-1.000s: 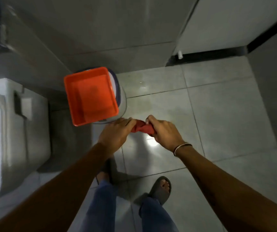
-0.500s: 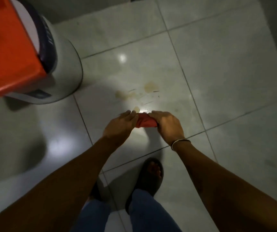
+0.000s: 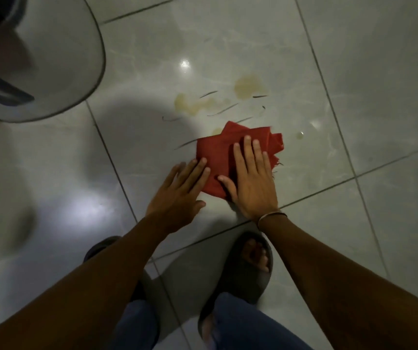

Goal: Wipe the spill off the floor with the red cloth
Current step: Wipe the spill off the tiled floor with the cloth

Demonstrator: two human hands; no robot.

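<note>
The red cloth [image 3: 218,150] lies flat on the grey tiled floor [image 3: 379,97]. My right hand [image 3: 250,180] presses flat on its right half, fingers spread. My left hand [image 3: 180,195] rests on the floor at the cloth's left edge, its fingertips touching the fabric. The spill [image 3: 247,88] shows as yellowish-brown patches with thin dark streaks, just beyond the cloth. A second patch [image 3: 190,103] lies to the left of the first. A small drop [image 3: 299,134] sits to the right of the cloth.
A round white bin [image 3: 51,59] with an orange part on top stands at the upper left, close to the spill. My feet in dark sandals [image 3: 248,269] stand just behind my hands. Grout lines cross the floor.
The bunched cloth held between both hands has been lowered and laid flat on the floor. Both hands have flattened out. The camera has dropped much closer to the floor.
</note>
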